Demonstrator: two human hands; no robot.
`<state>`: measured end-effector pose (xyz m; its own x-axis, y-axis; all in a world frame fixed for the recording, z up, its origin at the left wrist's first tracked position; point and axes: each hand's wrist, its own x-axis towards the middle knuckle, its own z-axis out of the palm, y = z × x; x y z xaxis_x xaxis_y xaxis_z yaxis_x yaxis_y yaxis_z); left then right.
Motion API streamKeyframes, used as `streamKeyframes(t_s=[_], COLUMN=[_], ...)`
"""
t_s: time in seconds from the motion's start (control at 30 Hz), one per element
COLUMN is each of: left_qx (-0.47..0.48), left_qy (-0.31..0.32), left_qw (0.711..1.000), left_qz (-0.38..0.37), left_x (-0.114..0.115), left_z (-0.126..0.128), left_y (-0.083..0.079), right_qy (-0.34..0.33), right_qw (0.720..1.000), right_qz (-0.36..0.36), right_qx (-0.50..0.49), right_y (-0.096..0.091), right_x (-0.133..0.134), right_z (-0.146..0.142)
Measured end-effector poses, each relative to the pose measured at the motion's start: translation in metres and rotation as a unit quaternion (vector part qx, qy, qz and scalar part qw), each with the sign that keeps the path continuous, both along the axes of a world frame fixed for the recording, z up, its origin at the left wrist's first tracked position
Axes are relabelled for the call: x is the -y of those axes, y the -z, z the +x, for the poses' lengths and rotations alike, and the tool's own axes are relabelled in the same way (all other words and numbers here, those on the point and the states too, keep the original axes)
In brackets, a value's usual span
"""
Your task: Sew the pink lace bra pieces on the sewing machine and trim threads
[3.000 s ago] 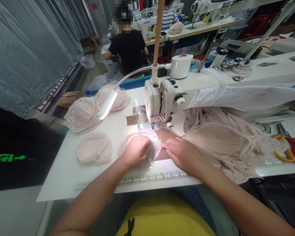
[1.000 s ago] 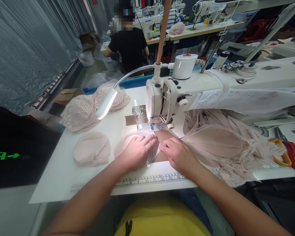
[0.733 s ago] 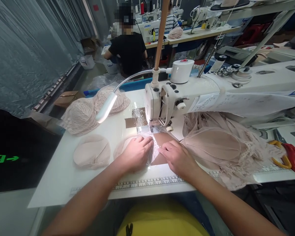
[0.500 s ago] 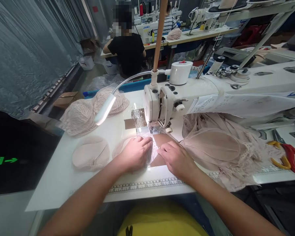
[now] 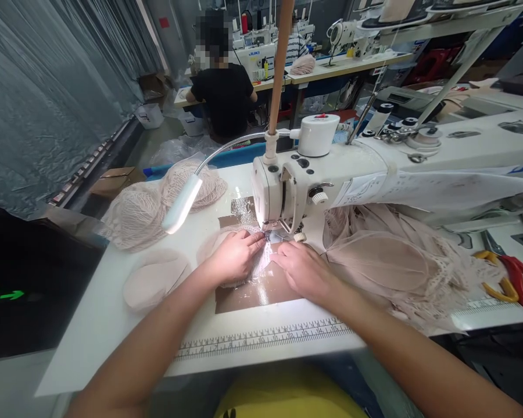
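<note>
Under the lit needle area of a white sewing machine point(image 5: 268, 188) lies a beige lace bra cup point(image 5: 261, 268). My left hand point(image 5: 237, 255) rests over the cup, its fingers together and pressing the lace just left of the presser foot point(image 5: 268, 235). My right hand point(image 5: 305, 270) pinches the lace edge to the right of the foot. The palm side of both hands is hidden. A brown plate point(image 5: 239, 299) shows beneath the cup. A plain beige cup pad point(image 5: 154, 281) lies left of my left hand.
Stacked lace cups point(image 5: 135, 215) sit at the back left under a gooseneck lamp point(image 5: 183, 203). More beige cups and lace point(image 5: 383, 261) heap at right, beside red-handled scissors point(image 5: 520, 281). A printed ruler point(image 5: 261, 339) runs along the front. A person point(image 5: 224, 96) sits beyond.
The cup and my left hand have shifted back toward the presser foot, exposing more brown plate in front. My right hand's fingers have moved slightly left and back. The view has tilted a little.
</note>
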<state>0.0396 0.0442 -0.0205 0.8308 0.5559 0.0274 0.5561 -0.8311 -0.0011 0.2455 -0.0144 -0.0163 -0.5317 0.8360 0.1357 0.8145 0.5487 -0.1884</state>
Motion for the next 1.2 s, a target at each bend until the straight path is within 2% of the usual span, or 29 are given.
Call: streamKeyframes(t_s=[0.17,0.37,0.73,0.9,1.2], left_qx=[0.024,0.074,0.092,0.100,0.110], left_qy=[-0.008,0.026,0.015,0.002,0.001], left_qw=[1.000,0.997,0.996,0.995,0.994], left_qz=[0.014,-0.009,-0.017,-0.007,-0.001], left_x=[-0.002,0.009,-0.014,-0.018,-0.020], left_z=[0.000,-0.001,-0.005,-0.005,-0.007], left_y=[-0.003,0.000,0.008,0.007,0.012], right_qy=[0.017,0.006,0.044,0.064,0.057], right_qw=[1.000,1.000,0.999,0.997,0.997], right_qz=[0.011,0.027,0.013,0.004,0.000], right_qx=[-0.003,-0.001,-0.013,-0.032,-0.058], right_y=[0.006,0.010,0.005,0.009,0.012], right_x=[-0.003,-0.006,-0.012,-0.013,-0.014], right_z=[0.000,-0.001,-0.003,-0.002,-0.001])
